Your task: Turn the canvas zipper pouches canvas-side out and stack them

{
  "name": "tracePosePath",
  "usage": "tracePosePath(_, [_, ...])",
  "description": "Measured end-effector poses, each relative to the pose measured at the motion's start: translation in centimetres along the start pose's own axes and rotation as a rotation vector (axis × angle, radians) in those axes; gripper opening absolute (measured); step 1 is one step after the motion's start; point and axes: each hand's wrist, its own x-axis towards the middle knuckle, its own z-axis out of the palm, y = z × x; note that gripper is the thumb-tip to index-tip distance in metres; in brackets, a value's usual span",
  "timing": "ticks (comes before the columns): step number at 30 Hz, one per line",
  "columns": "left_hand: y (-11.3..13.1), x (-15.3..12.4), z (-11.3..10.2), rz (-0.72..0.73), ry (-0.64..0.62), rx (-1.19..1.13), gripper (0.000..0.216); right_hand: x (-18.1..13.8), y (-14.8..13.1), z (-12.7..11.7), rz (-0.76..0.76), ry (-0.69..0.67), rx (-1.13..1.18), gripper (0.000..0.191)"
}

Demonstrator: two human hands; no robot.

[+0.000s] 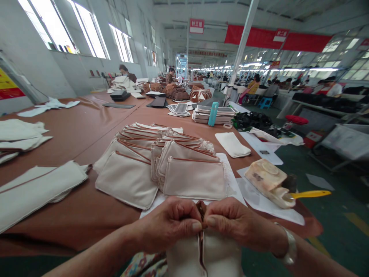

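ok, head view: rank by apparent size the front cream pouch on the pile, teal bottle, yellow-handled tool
1. front cream pouch, largest
2. yellow-handled tool
3. teal bottle, smallest, though it is farther away, so true rank versus the tool is unsure.

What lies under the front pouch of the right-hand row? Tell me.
A white sheet shows beneath the front pouch, jutting out to its right and front; the brown table carries it. The pouch covers the rest of the sheet. Behind, more pouches overlap in a row.

Brown table (86, 127) (stacked pouches (161, 161))

Head-worn view (close) down over table (86, 215)
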Motion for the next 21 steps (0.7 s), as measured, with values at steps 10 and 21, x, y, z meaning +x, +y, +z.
tracePosePath(10, [-1.6, 0.3, 0.6, 0.068, 0.058, -0.013, 0.040, -0.1, 1.7, 0.6, -0.073, 0.033, 0.169, 0.043])
tracePosePath(21, [0.4, -2.0, -4.8, -0.264, -0.120, 0.253, 0.052, -1.2, 3.0, -1.6, -0.082, 0.095, 0.289, 0.042])
